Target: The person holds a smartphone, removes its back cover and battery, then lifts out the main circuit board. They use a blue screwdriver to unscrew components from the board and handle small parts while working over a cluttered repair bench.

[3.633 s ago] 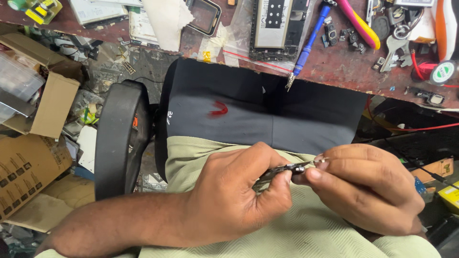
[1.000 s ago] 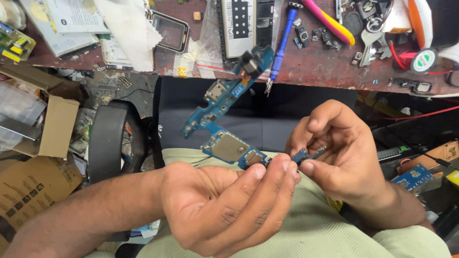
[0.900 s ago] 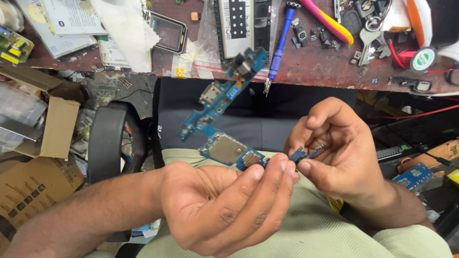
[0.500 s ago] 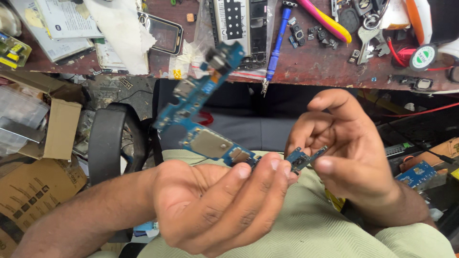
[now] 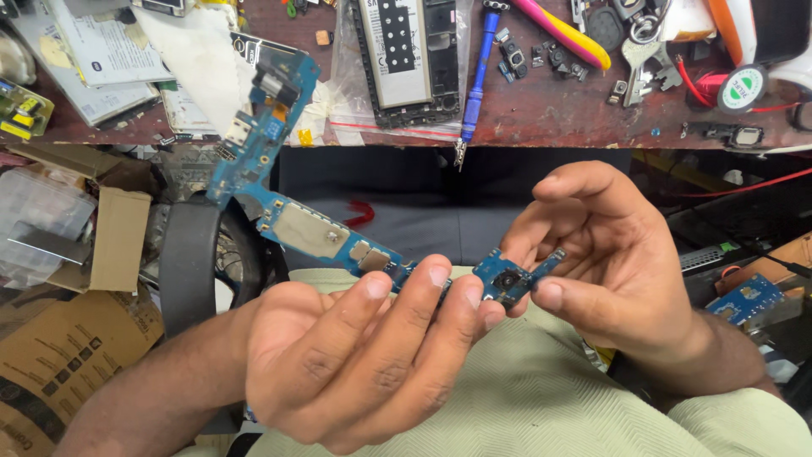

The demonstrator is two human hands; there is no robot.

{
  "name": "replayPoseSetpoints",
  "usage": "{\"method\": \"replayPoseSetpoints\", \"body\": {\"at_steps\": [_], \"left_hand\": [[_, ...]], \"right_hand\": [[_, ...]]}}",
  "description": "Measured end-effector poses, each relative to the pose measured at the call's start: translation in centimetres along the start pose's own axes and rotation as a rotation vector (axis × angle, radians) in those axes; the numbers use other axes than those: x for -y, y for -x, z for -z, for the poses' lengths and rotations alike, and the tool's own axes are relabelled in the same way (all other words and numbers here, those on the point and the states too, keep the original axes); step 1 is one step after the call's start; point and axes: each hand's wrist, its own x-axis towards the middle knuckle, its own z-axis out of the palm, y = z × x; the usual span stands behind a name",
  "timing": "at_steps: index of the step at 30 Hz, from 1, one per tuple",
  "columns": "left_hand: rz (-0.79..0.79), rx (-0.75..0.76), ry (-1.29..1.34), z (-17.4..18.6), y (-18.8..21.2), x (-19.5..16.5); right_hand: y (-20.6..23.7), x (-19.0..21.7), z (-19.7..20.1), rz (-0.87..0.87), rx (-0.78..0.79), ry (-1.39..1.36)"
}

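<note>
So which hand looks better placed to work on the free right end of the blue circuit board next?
Probably the right hand: its thumb and fingertips already pinch that end of the blue circuit board, while the left hand steadies the board's middle.

Your left hand (image 5: pixel 364 355) lies palm up over your lap, forearm coming in from the lower left, fingers curled upward with the fingertips (image 5: pixel 436 279) gathered in a pinching grip. Your right hand (image 5: pixel 613 267) sits just beside it to the right, wrist bent and forearm running off to the lower right. Its thumb (image 5: pixel 550 296) points left, pressed toward the index finger in a pinch, the other fingers arched loosely above. The fingertips of both hands nearly meet in the middle of the head view.
</note>
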Motion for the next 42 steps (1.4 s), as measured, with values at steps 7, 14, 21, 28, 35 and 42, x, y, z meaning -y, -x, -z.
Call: {"method": "replayPoseSetpoints", "body": {"at_steps": [7, 14, 21, 28, 35, 42], "left_hand": [[0.039, -0.031, 0.036, -0.5, -0.3, -0.3], [0.068, -0.093, 0.149, -0.8, -1.1, 0.6], [0.851, -0.056, 1.017, 3.0, -4.5, 0.0], [1.752, -0.051, 1.353, 2.1, -5.7, -2.9], [1.68, -0.12, 1.356, 2.3, -5.2, -4.4], [1.786, -0.182, 1.532, 2.1, -5.3, -4.8]], "right_hand": [[0.1, -0.4, 0.0, 0.025, 0.004, -0.103], [-0.1, -1.0, -0.1, 0.084, 0.001, -0.13], [0.3, 0.1, -0.4, 0.209, 0.051, 0.005], [0.5, -0.6, -0.9, 0.282, 0.125, 0.206], [0.9, -0.2, -0.4, 0.156, 0.0, 0.272], [0.6, -0.2, -0.5, 0.141, -0.011, 0.312]]}}
